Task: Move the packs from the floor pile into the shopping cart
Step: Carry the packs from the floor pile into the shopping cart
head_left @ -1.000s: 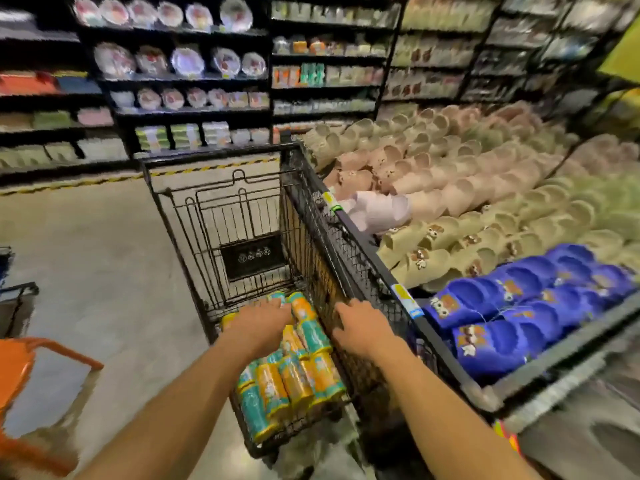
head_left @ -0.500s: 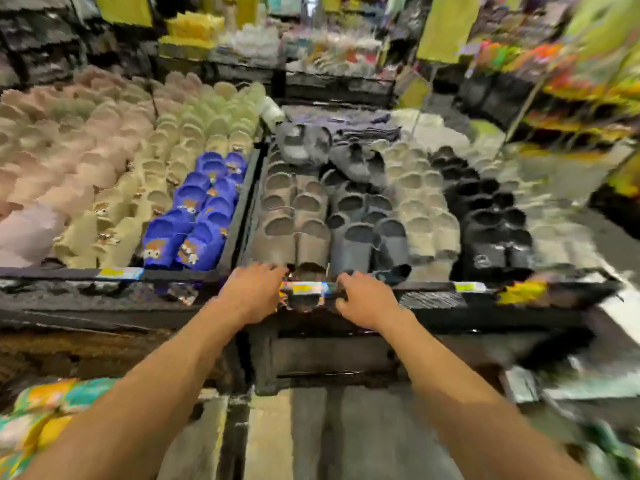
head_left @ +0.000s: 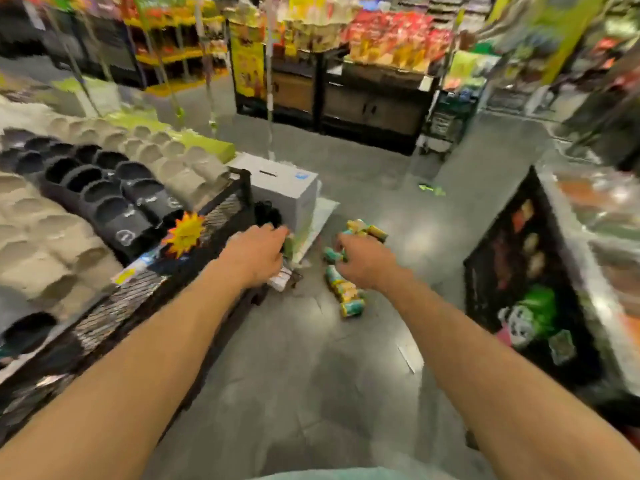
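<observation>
A small pile of teal-and-yellow packs (head_left: 348, 299) lies on the grey floor ahead, with more packs (head_left: 367, 231) a little farther off. Both my arms reach forward. My left hand (head_left: 256, 259) hovers to the left of the pile, by the corner of the slipper stand, its fingers loosely curled and nothing visible in it. My right hand (head_left: 363, 263) overlaps the pile in the picture, fingers bent down, with no pack clearly in its grip. The shopping cart is out of view. The picture is motion-blurred.
A mesh-sided stand of black and beige slippers (head_left: 104, 188) runs along my left. A white box (head_left: 287, 192) stands on the floor just behind the pile. A dark display stand (head_left: 519, 271) is on the right, and snack shelves (head_left: 381, 46) at the back.
My view has swung right, from the cart with packs in it, past the slipper racks, to the floor pile. Both hands left the cart with nothing in them and now reach toward the pile.
</observation>
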A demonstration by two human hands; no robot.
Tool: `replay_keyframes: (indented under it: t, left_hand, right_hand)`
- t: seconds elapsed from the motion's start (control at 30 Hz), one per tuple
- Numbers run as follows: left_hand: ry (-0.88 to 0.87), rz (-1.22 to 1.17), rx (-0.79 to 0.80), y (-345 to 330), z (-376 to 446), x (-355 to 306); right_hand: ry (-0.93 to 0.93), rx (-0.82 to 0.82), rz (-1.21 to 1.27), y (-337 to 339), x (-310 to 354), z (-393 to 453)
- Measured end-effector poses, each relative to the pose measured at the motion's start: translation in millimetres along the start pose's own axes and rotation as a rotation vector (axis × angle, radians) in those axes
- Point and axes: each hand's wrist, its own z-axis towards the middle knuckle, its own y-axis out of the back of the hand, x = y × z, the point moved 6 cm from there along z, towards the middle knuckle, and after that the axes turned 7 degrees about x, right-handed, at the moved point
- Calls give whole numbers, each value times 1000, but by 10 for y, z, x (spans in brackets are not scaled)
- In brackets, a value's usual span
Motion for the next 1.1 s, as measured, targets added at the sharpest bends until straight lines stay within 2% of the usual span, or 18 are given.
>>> replay_keyframes:
  t: [0.1, 0.2, 0.33, 0.6, 0.83, 1.1]
  left_hand:
    - [-207, 46, 6, 59, 782, -923]
    - [-391, 23, -7, 89, 1377, -1688]
    - [-569, 20, -6, 51, 2137, -2118]
    - [-581, 59, 123, -24, 3537, -1840]
    - [-465, 14, 245, -236, 4566, -1525]
    - [-346, -4, 369, -941, 6006, -1420]
  right_hand:
    - [-227, -62, 62, 176, -1001, -238]
    - [-402, -78, 84, 283, -1736, -377]
    - [-531, -69, 103, 388, -2339, -216]
    - [-564, -8, 156, 563, -2817, 956]
    - [-520, 102, 148, 434, -3290, 2115]
    - [-419, 242, 120, -39, -4178, 3687]
